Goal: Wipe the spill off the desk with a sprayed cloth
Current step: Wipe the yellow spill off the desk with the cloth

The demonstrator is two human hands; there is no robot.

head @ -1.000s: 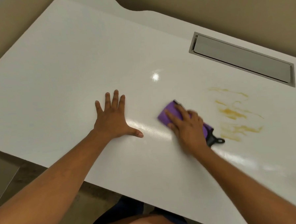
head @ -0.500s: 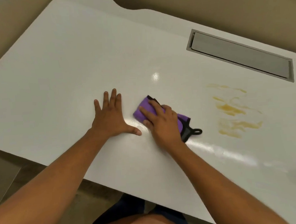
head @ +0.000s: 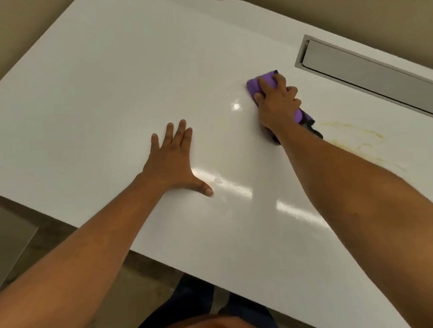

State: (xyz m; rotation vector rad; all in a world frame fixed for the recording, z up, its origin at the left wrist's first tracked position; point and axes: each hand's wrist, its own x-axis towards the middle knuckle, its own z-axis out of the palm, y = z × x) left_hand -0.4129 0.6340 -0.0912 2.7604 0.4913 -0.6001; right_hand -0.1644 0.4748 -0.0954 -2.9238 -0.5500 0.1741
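Note:
A purple cloth point(head: 257, 85) with a black edge lies on the white desk point(head: 106, 94), far of centre. My right hand point(head: 277, 103) presses down on it, fingers curled over the cloth, which sticks out in front of and behind the hand. A yellow-brown spill point(head: 359, 141) smears the desk to the right of the cloth, partly hidden by my right forearm. My left hand point(head: 172, 158) rests flat on the desk, fingers spread, holding nothing.
A grey recessed cable flap point(head: 371, 75) runs along the desk's far right edge. The desk's near edge crosses the lower view, with floor and my dark trousers point(head: 192, 305) below. A beige wall stands behind the desk.
My right hand has slid the cloth away from me and to the right, from beside my left thumb toward the far side of the desk. My left hand stays planted.

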